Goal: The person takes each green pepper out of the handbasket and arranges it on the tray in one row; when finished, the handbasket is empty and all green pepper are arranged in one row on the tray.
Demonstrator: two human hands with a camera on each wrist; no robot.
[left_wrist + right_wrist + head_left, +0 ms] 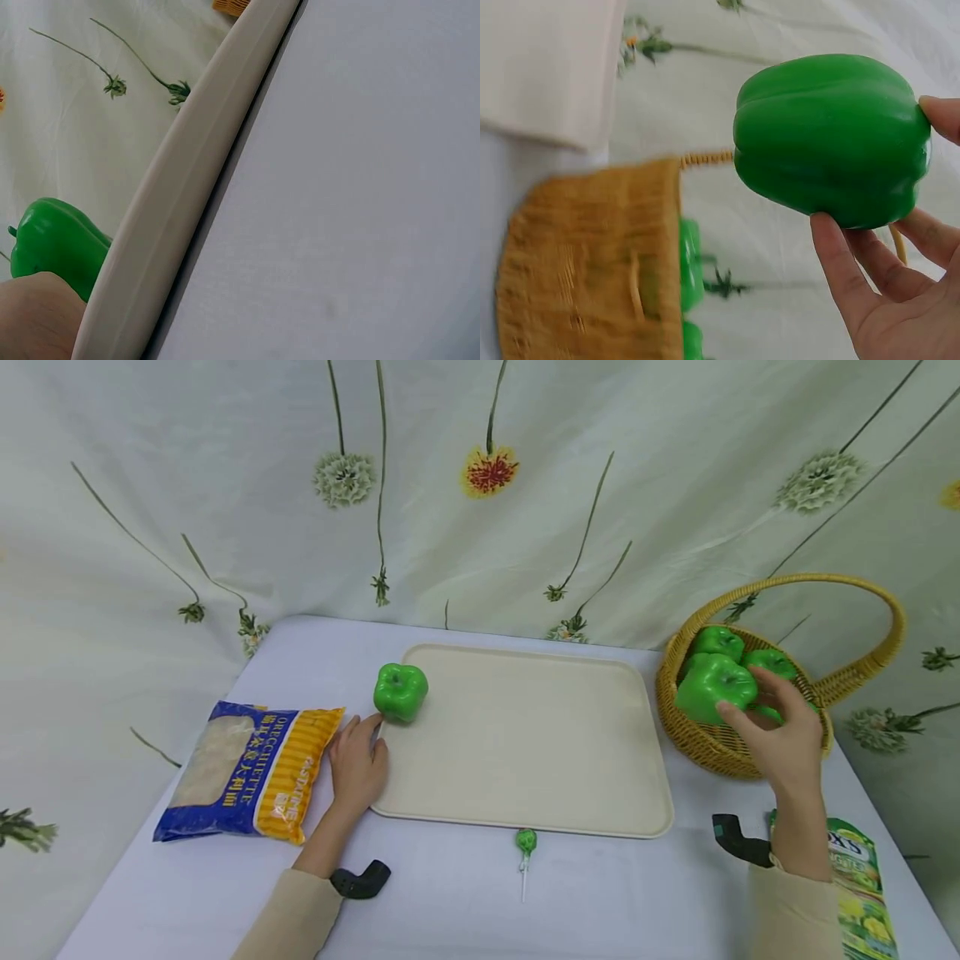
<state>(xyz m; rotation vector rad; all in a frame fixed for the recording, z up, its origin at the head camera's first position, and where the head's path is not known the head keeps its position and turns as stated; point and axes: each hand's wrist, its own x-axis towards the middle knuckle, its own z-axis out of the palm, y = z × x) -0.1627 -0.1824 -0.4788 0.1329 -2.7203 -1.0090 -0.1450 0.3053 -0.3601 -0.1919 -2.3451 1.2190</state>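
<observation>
Head view has the right hand (pixel 791 735) above the basket (pixel 693 743) at far right, its grip as wide as the green pepper (pixel 708 689) it pinches; the left hand (pixel 360 766) lies loosely spread at left, by the tray (pixel 525 743) and another pepper (pixel 401 692). Left wrist view shows that pepper past the tray. Right wrist view shows thumb (pixel 941 116) and fingertips (pixel 826 225) on the held pepper.

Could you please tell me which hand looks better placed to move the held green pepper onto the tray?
Probably the right hand: it holds the green pepper above the basket, which stands beside the tray. The left hand is at the opposite edge, close to another green pepper.
</observation>
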